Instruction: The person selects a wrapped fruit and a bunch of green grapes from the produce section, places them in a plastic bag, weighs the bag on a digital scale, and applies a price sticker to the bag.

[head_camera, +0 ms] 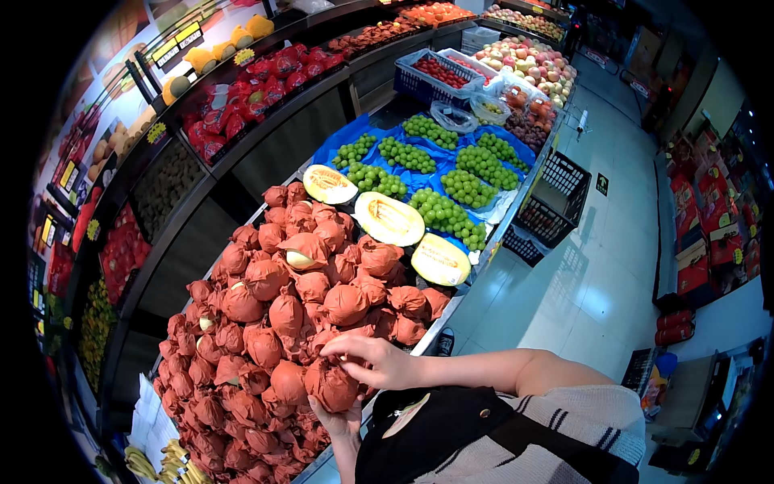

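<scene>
My left hand [342, 420] cups a round fruit wrapped in reddish-orange paper [331, 385] from below and from the side. At the top of the same fruit, my right hand [378, 362] pinches the gathered paper between bent fingers and thumb. A large heap of similar paper-wrapped fruits [264, 279] spreads under and beyond both hands. Pale yellow skin shows through a torn wrapper on one fruit [299, 259]. Cut melon halves with orange centres lie along the far side of the heap, the middle melon half [389, 219] among them.
Green grapes [446, 212] rest on blue sheeting past the melons. Behind them stand a crate of small red fruits [438, 72] and a pile of apples [529, 63]. Tiered produce shelves [272, 121] run along the left. Black crates [559, 193] sit on the tiled floor at right.
</scene>
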Demonstrator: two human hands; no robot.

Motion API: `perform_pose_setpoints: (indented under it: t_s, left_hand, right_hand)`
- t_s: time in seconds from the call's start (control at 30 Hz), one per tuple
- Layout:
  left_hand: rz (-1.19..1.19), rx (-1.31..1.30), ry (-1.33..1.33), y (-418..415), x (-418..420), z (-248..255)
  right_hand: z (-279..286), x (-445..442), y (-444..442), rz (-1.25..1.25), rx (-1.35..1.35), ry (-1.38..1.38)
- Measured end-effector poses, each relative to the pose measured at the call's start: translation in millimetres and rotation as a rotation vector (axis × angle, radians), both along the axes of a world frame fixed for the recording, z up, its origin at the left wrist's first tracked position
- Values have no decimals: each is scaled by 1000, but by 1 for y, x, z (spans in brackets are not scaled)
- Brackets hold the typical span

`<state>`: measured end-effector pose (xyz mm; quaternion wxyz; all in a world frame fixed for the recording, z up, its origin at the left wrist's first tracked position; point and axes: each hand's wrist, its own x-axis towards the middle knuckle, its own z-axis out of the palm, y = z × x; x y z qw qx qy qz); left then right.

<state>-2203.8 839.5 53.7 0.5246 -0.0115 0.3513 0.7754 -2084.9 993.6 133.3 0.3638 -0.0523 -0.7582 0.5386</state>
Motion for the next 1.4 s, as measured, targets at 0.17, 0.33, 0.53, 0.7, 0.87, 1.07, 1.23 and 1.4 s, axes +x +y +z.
perform_pose_setpoints:
  t_s: [0.17, 0.33, 0.53, 0.7, 0.87, 1.07, 1.23, 1.4]
  left_hand:
    - [37, -85, -51, 4, 2, 6]
    - [-51, -23, -16, -1, -10, -3]
    - [-164, -132, -66, 4, -15, 3]
    - [-257, -155, -132, 10, -10, 11]
    - [-244, -84, -207, 17, -8, 12]
    - [-170, -106, -283, 21, -2, 20]
    - [-176, -134, -268, 22, -3, 18]
    - [-187, -168, -294, 19, -3, 14]
  right_hand:
    - [-17, -10, -2, -43, 26, -41]
    - [-19, -9, 6, -81, 102, -116]
    - [-18, -2, 27, 98, 74, -209]
    - [-19, -2, 34, 187, -5, -156]
    - [-37, -8, 25, -13, -61, -90]
    - [-35, -1, 26, -179, 80, -138]
    - [-21, 6, 27, -75, 52, -58]
    - [-32, 5, 31, 73, 0, -101]
